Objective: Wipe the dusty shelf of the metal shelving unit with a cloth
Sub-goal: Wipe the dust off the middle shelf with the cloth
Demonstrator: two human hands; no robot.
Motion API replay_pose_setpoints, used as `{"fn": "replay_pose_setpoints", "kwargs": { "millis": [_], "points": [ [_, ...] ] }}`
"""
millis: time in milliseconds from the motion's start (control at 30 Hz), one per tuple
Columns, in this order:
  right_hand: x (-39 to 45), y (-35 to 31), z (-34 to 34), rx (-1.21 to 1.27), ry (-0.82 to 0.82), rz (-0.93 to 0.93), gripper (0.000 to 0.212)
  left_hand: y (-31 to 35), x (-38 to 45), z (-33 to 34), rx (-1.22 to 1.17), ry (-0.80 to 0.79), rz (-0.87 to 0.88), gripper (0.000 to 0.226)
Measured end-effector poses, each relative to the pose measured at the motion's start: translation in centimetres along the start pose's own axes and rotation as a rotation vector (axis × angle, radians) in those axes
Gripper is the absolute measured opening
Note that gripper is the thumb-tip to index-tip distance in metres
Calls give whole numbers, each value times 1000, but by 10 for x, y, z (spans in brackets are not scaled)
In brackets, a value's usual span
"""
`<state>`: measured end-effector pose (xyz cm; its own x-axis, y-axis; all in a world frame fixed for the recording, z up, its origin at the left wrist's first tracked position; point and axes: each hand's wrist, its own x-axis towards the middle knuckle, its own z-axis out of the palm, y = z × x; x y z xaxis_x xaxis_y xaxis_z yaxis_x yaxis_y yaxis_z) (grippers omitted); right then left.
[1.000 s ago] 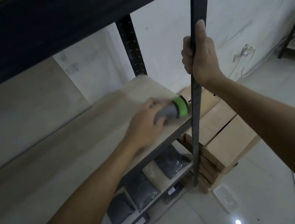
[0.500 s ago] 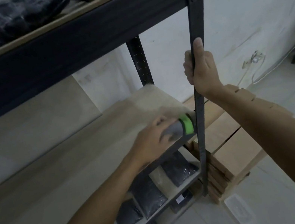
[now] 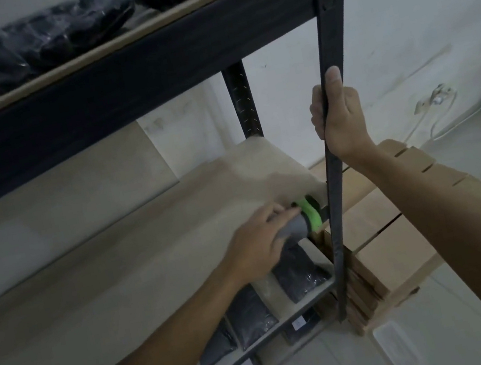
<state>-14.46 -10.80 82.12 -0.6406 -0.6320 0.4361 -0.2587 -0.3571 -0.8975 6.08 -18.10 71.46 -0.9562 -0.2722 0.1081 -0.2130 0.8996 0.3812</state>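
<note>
A pale wooden shelf [image 3: 137, 258] spans the middle of the black metal shelving unit. My left hand [image 3: 256, 244] holds a grey and green cloth [image 3: 305, 219] at the shelf's front right corner, right beside the front upright post [image 3: 331, 150]. My right hand [image 3: 338, 115] grips that post above the shelf, thumb pointing up along it. Most of the cloth is hidden under my fingers.
Dark plastic-wrapped packs [image 3: 25, 46] lie on the upper shelf, and more dark packs [image 3: 300, 271] on the lower shelves. Flat cardboard boxes [image 3: 389, 230] are stacked on the tiled floor right of the unit. A cable [image 3: 437, 102] runs along the white wall.
The view has tilted up, bringing the upper shelf into sight. My left hand has slid the cloth toward the front right corner by the post. My right hand still grips the post.
</note>
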Motion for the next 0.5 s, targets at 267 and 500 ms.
{"fn": "replay_pose_setpoints", "kwargs": {
  "millis": [267, 500],
  "points": [
    [5, 7, -2, -14, -17, -11, 100, -69, 78, -54, -103, 150, -64, 44],
    [7, 10, -1, 10, 3, -3, 76, -151, 169, -47, 102, 198, -287, 53]
  ]
}}
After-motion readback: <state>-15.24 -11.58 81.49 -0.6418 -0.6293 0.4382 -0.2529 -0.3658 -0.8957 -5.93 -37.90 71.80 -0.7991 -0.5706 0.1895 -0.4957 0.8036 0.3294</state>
